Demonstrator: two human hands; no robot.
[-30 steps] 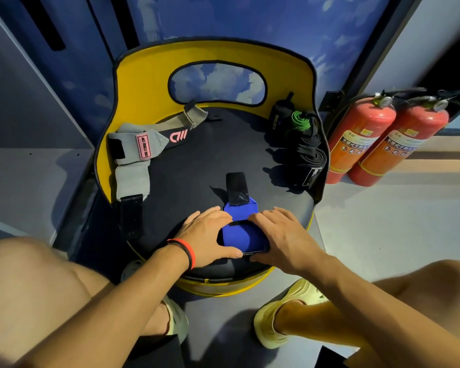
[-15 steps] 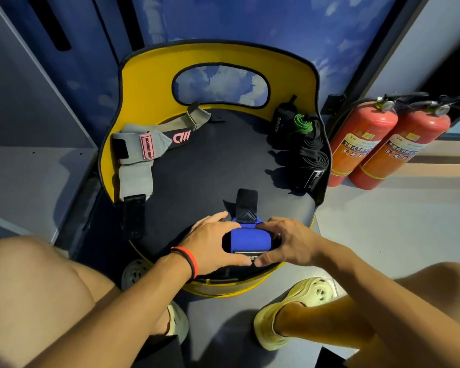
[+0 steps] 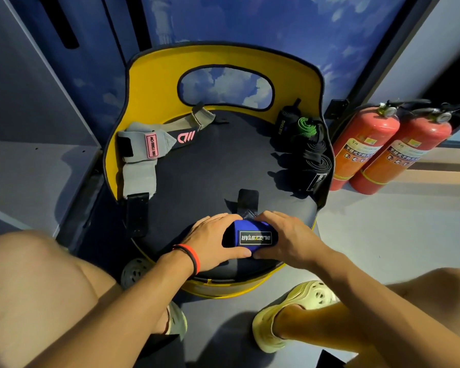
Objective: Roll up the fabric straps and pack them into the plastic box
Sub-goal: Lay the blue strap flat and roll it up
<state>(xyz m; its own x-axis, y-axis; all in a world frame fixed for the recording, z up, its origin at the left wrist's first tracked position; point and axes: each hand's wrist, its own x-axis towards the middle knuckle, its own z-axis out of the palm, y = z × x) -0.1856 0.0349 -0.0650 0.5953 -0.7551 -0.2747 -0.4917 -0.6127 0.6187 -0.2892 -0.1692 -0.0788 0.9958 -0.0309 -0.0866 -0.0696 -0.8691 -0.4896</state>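
Blue strap (image 3: 252,236): wound into a short fat roll, lying near the front edge of the black seat (image 3: 210,176), with its framed label facing up. The black tail (image 3: 248,199) sticks out from the roll's far side, flat on the seat and pointing at the backrest.

Left hand (image 3: 213,240): grip closed round the roll's left end, fingers curled over the top, thumb along the near side. Right hand (image 3: 287,237): same grip on the right end. The two thumb tips are close together. A red and black wristband (image 3: 189,254) is on the left wrist.

Edges and room: the roll sits just behind the seat's front lip. The yellow rim (image 3: 154,75) walls the left, back and right. Bare cushion runs from the tail to the backrest. The grey strap (image 3: 138,160) lies unrolled along the left rim, its black end hanging over the seat's edge. The black rolls (image 3: 314,160) stand packed against the right rim, one topped in green (image 3: 306,126). Two fire extinguishers (image 3: 364,144) stand on the floor just outside the right rim.

Against one second ago: a flat blue length then lay ahead of the hands, with the fingers spread flat on it. Now all the blue is wound in and only the black tail is out. Half a second ago the label sat low on the near side; now it is on top. The grey strap and black rolls are unmoved.
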